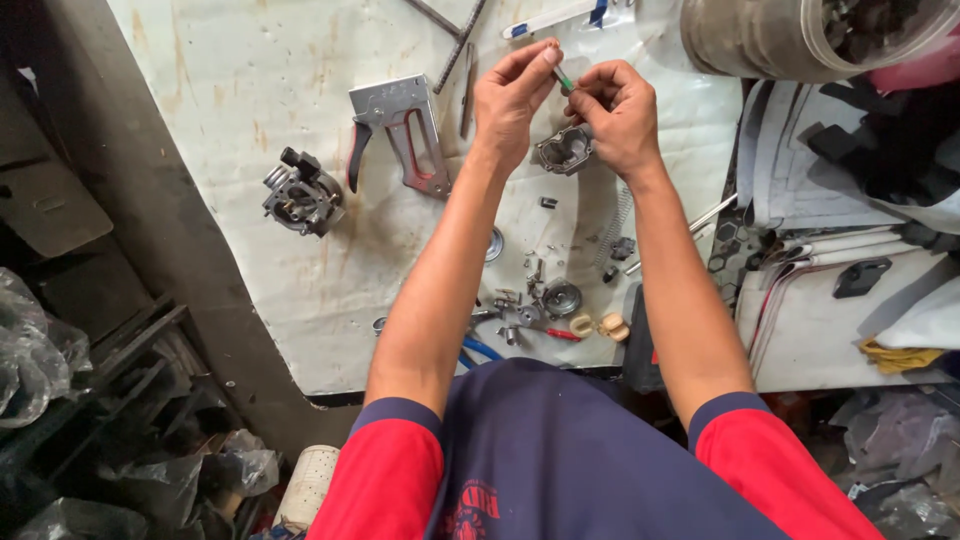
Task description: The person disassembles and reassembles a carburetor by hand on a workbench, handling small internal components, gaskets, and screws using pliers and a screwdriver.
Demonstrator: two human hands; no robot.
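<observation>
Stained white sheeting (300, 300) covers the workbench and fills the centre of the frame; dark clutter and crumpled plastic occupy the lower left.

Hands: both of my hands meet in the upper centre of the frame. My left hand (508, 100) pinches the top end of a small green-tipped pin (563, 80) between thumb and forefinger. My right hand (618, 115) has its fingers curled and pressed together around the lower end of the same pin. Just below and between the hands, a grey cast-metal housing with a round bore (565, 150) sits on the sheet, touching the right hand or just beside it; I cannot tell which.

Surroundings: a silver staple gun with a black lever (400, 135) lies left of the hands. A dark grey carburettor-like assembly (302, 195) lies further left. A coil spring (618, 222) lies under my right wrist.

Progress, as a judgement: disassembly looks well advanced. Loose screws and small metal parts (525, 300), a round grey metal cap (561, 297) and two cream plastic rings (598, 326) lie scattered in the lower centre. The pin is not yet seated in the housing.
</observation>
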